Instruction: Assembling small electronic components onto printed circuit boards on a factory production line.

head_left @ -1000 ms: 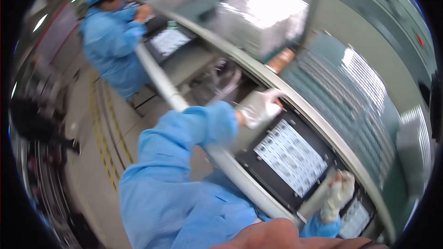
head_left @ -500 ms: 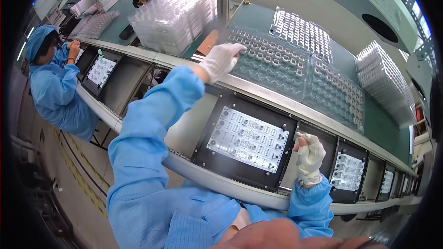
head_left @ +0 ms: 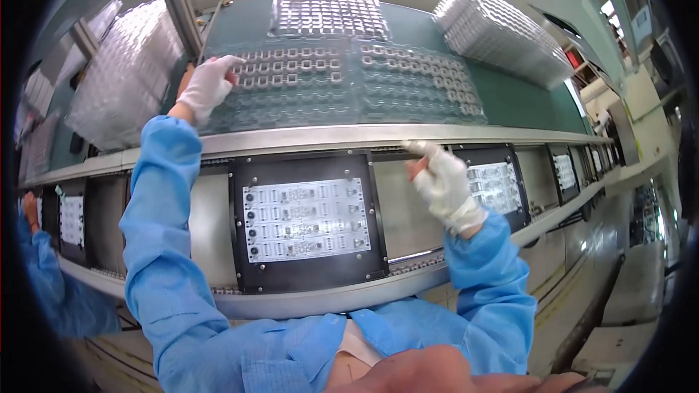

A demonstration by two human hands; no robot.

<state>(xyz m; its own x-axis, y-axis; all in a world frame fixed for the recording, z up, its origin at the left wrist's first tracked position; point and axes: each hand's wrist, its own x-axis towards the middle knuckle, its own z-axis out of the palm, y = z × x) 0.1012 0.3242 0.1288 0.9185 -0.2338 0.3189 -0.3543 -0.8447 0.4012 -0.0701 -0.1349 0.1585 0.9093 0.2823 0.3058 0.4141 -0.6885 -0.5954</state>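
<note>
My left hand [head_left: 209, 89], in a white glove with a bare thumb tip, is at the left edge of a clear pocketed tray [head_left: 291, 105]. Its fingers bend together beside small square framed parts [head_left: 291, 65]; whatever lies between the fingertips is too small to make out. My right hand [head_left: 445, 182], gloved likewise, hovers over the conveyor between two black fixtures. Its index finger stretches left, apart from the bare thumb, and I see nothing held. Between my arms, a white circuit board [head_left: 309, 220] with several rows of components lies in a black fixture [head_left: 306, 276].
A second tray [head_left: 408, 105] with similar parts adjoins on the right; another filled tray [head_left: 328, 13] lies behind. Tall stacks of clear trays stand left [head_left: 124, 80] and right [head_left: 502, 33]. More boards [head_left: 495, 182] line the conveyor. At far left a co-worker's sleeve [head_left: 45, 269] shows.
The view has swung right and levelled, so the trays and board sit further left. My left hand stays at the tray's left edge. My right hand's index finger has moved apart from its thumb.
</note>
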